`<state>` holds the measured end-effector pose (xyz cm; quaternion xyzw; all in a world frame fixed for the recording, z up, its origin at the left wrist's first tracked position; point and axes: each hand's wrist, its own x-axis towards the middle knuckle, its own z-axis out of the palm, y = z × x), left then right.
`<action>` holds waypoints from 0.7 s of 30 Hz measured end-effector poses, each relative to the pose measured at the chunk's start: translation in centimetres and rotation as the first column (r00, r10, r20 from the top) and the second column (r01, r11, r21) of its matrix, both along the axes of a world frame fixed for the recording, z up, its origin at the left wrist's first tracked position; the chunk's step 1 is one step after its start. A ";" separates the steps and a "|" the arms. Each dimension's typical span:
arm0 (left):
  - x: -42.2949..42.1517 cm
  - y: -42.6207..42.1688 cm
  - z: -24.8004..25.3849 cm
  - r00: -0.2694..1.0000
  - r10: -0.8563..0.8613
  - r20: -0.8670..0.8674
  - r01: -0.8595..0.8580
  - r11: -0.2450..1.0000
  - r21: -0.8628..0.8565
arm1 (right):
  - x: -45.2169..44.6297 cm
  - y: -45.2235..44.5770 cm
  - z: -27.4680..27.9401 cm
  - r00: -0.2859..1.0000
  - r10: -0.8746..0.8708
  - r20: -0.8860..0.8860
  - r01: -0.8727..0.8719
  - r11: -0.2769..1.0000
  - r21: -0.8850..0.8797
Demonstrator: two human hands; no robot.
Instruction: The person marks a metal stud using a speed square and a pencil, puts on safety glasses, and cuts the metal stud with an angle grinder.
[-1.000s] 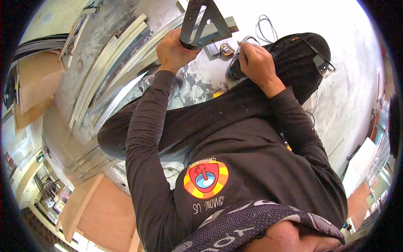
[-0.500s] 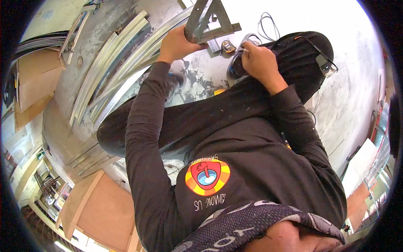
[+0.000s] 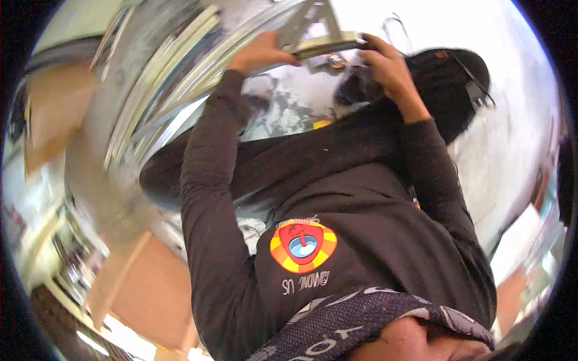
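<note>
Right hand (image 3: pixel 388 67) moved to one end of a triangular square (image 3: pixel 328 46), its grip unclear, left hand (image 3: pixel 262 54) gripping the opposite corner; square held above floor (image 3: pixel 512 138), probably stiff, fairly light, best grasped by its base ends.

On the smudged, pale floor (image 3: pixel 518 129) we see a dark shoe (image 3: pixel 356 86); left of it lie long metal strips (image 3: pixel 152 83), just beyond it a blurred tape measure (image 3: pixel 337 61), farther beyond a cable loop (image 3: pixel 404 29).
</note>
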<state>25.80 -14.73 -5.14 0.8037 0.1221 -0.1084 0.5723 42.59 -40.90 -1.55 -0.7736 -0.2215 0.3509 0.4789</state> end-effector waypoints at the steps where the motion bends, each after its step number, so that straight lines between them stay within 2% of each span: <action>1: 0.4 0.1 0.2 0.998 -0.060 0.036 0.055 0.991 0.120 | -0.2 0.6 0.0 0.968 -0.132 -0.215 0.134 0.991 -0.005; 2: 0.1 0.0 -1.7 0.998 -0.002 0.069 -0.004 0.995 0.099 | 0.4 0.6 -0.7 0.935 -0.179 -0.307 0.184 0.983 -0.012; 3: -0.1 0.3 -2.5 0.999 -0.037 0.019 0.032 0.971 0.238 | 0.0 1.1 0.4 0.894 -0.169 -0.415 0.201 0.979 0.033; 4: -0.3 0.0 -1.0 0.999 -0.032 0.001 0.030 0.965 0.260 | -0.2 1.5 0.9 0.917 -0.168 -0.361 0.171 0.985 -0.025; 5: 0.0 0.1 -3.0 0.998 -0.050 -0.034 0.057 0.966 0.251 | 0.7 1.3 -1.1 0.927 -0.116 -0.358 0.137 0.990 0.034; 6: -0.6 -0.1 -3.1 0.999 0.018 0.046 -0.024 0.989 0.143 | 1.5 1.2 -2.2 0.926 -0.085 -0.367 0.108 0.993 0.042; 7: 0.1 -0.7 -2.9 1.000 0.008 0.009 -0.010 0.985 0.170 | 1.8 1.0 -1.9 0.907 -0.096 -0.409 0.123 0.992 0.039; 10: 0.8 -0.6 -3.5 1.000 0.000 -0.031 0.005 0.984 0.181 | 3.2 0.8 -3.3 0.948 -0.041 -0.315 0.040 0.999 -0.010; 12: 0.6 -0.7 -3.9 1.000 0.005 0.026 -0.006 0.999 0.042 | 3.7 0.7 -4.3 0.952 -0.012 -0.307 0.010 1.000 -0.008; 15: 0.4 -0.5 -3.1 1.000 -0.009 -0.030 0.012 0.992 0.128 | 3.6 0.9 -4.9 0.948 -0.046 -0.314 0.053 0.999 0.012; 18: 0.8 -0.3 -5.7 0.998 -0.010 0.063 0.001 0.990 0.143 | 2.4 0.8 -3.6 0.984 0.074 -0.161 -0.069 0.997 0.036; 19: 0.1 -0.2 -3.4 1.000 -0.016 -0.021 0.020 0.978 0.209 | 2.0 1.1 -3.2 0.994 0.052 -0.095 -0.055 0.998 -0.030; 20: -1.0 -0.3 -2.0 0.994 0.037 0.104 -0.042 0.998 0.052 | 3.3 0.3 -4.6 0.988 0.138 -0.064 -0.143 0.986 -0.085; 21: -0.1 0.8 -3.3 0.994 -0.098 0.042 0.091 0.985 0.147 | 0.9 1.2 -1.4 0.997 0.050 0.066 -0.038 0.985 -0.165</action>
